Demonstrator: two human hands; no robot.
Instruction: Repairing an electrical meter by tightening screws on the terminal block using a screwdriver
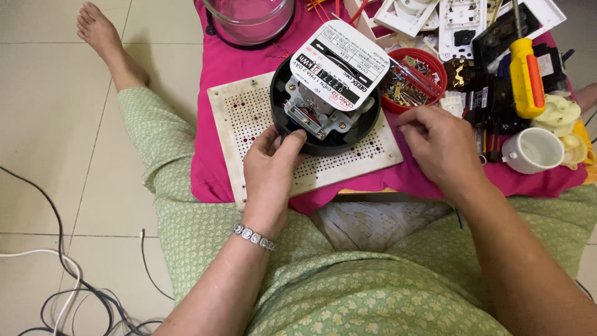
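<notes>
The person sits on the floor with a round black electric meter [323, 99] just ahead of the left hand [270, 165], whose thumb and fingers pinch the meter's near rim, holding it steady on a perforated white board [249, 112] over a pink cloth [214, 68]. The meter's white dial plate [342, 62] tilts up behind a bare metal mechanism [314, 112]. The right hand [438, 143] hovers just right of the meter, fingers curled loosely inward; I cannot tell if it holds anything small. Beyond it sits a red bowl of metal parts [413, 81], and to its right a white cup [535, 149] and a yellow-handled screwdriver [525, 78]
</notes>
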